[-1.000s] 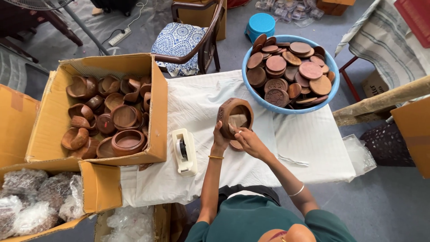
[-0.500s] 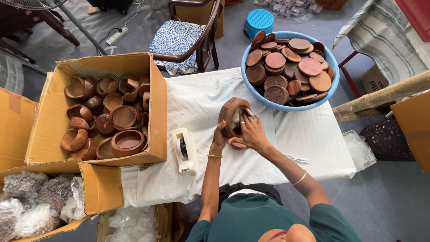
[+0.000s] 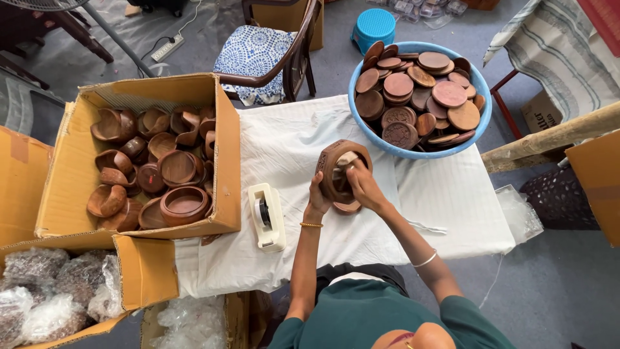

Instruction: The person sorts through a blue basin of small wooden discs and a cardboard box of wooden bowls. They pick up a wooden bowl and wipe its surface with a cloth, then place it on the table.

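A carved round wooden bowl (image 3: 329, 163) is tilted on its side above the white cloth. My left hand (image 3: 317, 198) grips its lower left rim from below. My right hand (image 3: 361, 184) reaches into the bowl's open mouth, fingers pressed on a pale piece of paper (image 3: 347, 159) inside. A flat wooden lid (image 3: 347, 207) lies on the cloth just under the bowl.
A white tape dispenser (image 3: 266, 217) sits left of my hands. A cardboard box (image 3: 223, 148) of wooden bowls stands at the left. A blue basin (image 3: 481, 129) of wooden lids sits at the table's far right. A chair (image 3: 271, 55) stands behind the table (image 3: 452, 200).
My right hand moved from the bowl's lower rim into its mouth, pressing the paper inside. The bowl turned slightly in my left hand.
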